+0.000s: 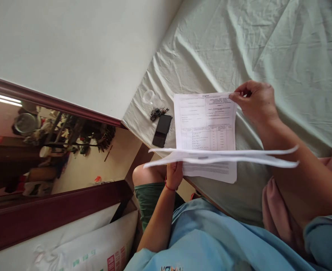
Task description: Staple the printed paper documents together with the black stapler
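A printed form (207,124) with text and table lines lies spread over the pale green sheet. My right hand (256,98) pinches its upper right corner between thumb and fingers. Across its lower part, seen nearly edge-on, are more white papers (225,157), their ends parted into two layers. My left hand (174,175), with a red string at the wrist, is closed on these papers from below; its fingertips are partly hidden behind them. Left of the form, a black phone (162,131) rests on the bed, apart from both hands.
Near the phone are a small dark tangled bundle (158,113) and a clear plastic cup (150,98). The pale green bedsheet (290,56) stretches away to the right. White sacks (98,244) stand at lower left, beside a dark red frame (55,199). Pink cloth (277,207) lies under my right arm.
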Available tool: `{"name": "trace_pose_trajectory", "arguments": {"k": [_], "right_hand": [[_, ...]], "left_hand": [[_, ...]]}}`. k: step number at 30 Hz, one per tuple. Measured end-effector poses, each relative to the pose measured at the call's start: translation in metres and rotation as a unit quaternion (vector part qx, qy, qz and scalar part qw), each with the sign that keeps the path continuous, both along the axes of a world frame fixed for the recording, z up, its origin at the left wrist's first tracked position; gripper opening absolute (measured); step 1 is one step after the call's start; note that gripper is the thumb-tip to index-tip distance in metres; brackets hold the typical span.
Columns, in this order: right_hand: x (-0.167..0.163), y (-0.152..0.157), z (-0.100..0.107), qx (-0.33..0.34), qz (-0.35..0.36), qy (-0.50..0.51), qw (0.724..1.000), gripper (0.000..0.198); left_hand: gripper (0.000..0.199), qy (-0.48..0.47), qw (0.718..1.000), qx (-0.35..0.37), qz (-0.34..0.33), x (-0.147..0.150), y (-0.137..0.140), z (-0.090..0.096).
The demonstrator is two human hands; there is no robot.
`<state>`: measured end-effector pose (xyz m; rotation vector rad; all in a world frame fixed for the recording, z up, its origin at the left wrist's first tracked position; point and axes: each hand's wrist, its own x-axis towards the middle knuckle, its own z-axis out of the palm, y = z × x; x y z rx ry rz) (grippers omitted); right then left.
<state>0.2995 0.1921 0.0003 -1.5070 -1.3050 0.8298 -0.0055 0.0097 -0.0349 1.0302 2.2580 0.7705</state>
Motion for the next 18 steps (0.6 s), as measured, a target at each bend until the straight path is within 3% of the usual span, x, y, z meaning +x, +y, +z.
{"name": "trace_pose_trajectory", "arguments": {"k": [3,5,8,12,15,18], "right_hand": [[0.001,-0.001,-0.001,0.005,0.004,0.005,1.0,0.008],[0.003,-0.002,-0.004,0.012,0.021,0.032,0.999,0.006],[0.004,-0.002,-0.007,0.043,0.038,0.047,0.997,0.01],[-0.001,-0.003,-0.001,0.105,0.008,-0.037,0.994,0.007],[-0.002,-0.005,0.008,0.101,0.063,0.092,0.989,0.012],[0.004,-0.011,0.018,0.024,0.184,0.276,0.943,0.025]], "left_hand": [[0.048,-0.039,0.986,0.093,-0.136,-0.005,-0.003,0.0],[0.048,-0.045,0.972,0.138,-0.187,-0.007,-0.004,-0.002],[0.052,-0.049,0.97,0.139,-0.194,-0.008,-0.003,-0.004],[0.053,-0.065,0.968,0.141,-0.198,-0.008,-0.003,-0.007],[0.051,-0.075,0.967,0.146,-0.198,-0.01,-0.004,-0.01],[0.049,-0.077,0.967,0.145,-0.197,-0.01,-0.004,-0.01]]}}
